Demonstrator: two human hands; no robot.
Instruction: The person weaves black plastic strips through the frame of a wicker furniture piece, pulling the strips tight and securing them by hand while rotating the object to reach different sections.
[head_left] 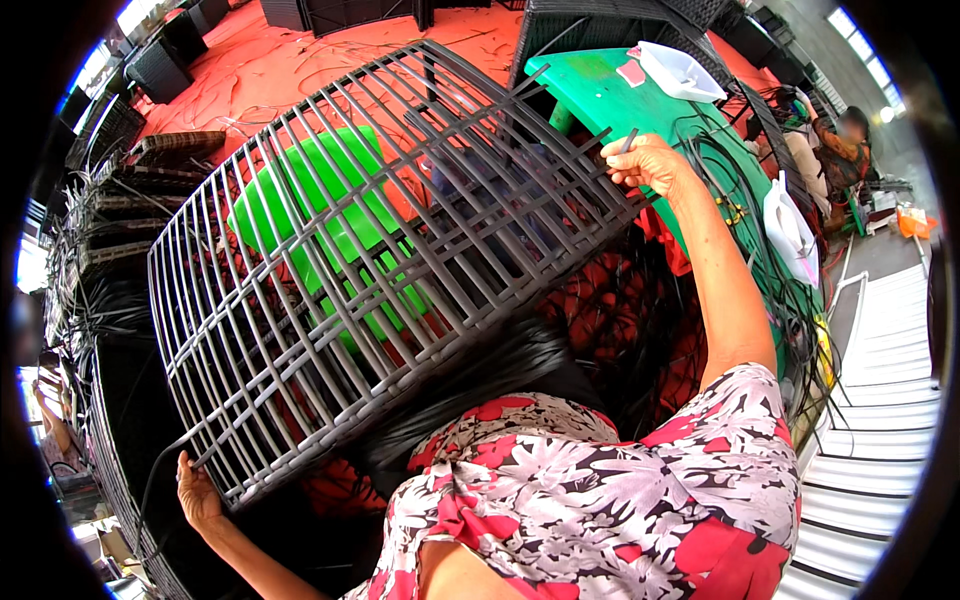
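A dark grey wicker panel [330, 425] with long parallel rods lies tilted across my lap. Several flat strips cross its rods, some with loose ends sticking out at the far right edge. At that edge my right hand [645, 165] is closed in a pinch around the end of a dark plastic strip [628, 142]. My left hand [200, 492] is beside the panel's near left corner, its fingers closed on a thin dark strip [165, 455] that curves down on the left.
Under the panel shows a bright green plastic seat [345, 170]. To the right, a green table [590, 85] holds white plastic trays [682, 72] and tangled black strips [715, 165]. Stacked woven pieces [100, 235] stand at left. Red sheeting [240, 75] covers the floor. Another person [850, 140] sits far right.
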